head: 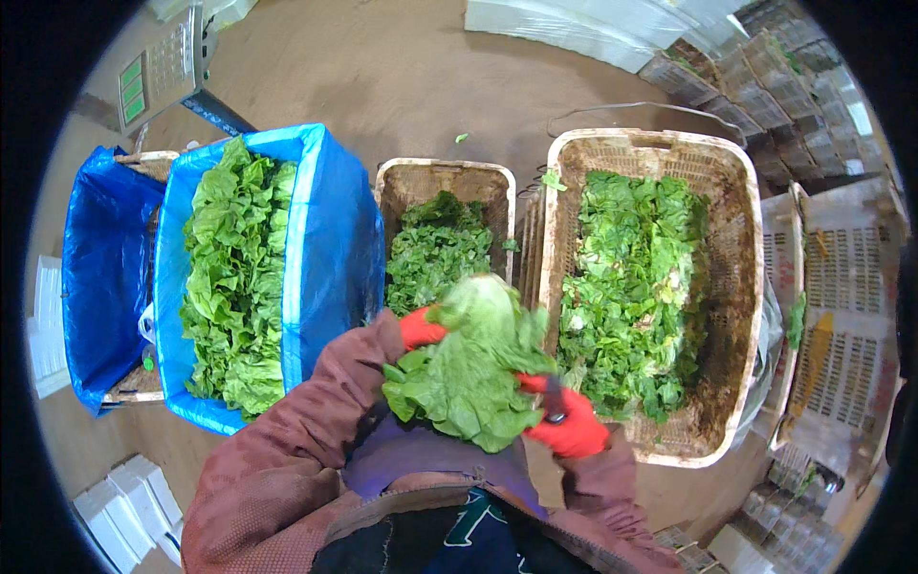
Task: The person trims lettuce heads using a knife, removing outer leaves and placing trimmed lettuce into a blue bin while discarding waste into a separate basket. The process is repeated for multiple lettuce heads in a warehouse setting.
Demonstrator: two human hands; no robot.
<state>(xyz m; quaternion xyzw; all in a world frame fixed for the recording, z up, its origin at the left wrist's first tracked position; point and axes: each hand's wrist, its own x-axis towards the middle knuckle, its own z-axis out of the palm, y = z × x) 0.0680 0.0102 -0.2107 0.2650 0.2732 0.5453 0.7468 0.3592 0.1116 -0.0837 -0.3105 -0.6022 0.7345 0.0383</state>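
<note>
A head of green lettuce (477,366) is held over my lap, its pale stem end pointing away from me. My left hand (422,328), in a red glove, grips its left side, the fingers partly hidden by leaves. My right hand (568,423), also red-gloved, is closed around a dark-handled tool (554,399), perhaps a knife, and touches the right side of the leaves. Upright lettuce fills a blue-lined crate (310,237) at the left. Leaves lie in a small plastic crate (446,166) ahead and in a larger dirty crate (746,287) at the right.
A second blue-lined crate (100,287) stands far left, near a scale with a keypad display (161,75). White foam boxes (133,516) sit lower left. Plastic crates (850,301) stand at the right, with more stacked behind. A wire handle (645,105) arches beyond the large crate.
</note>
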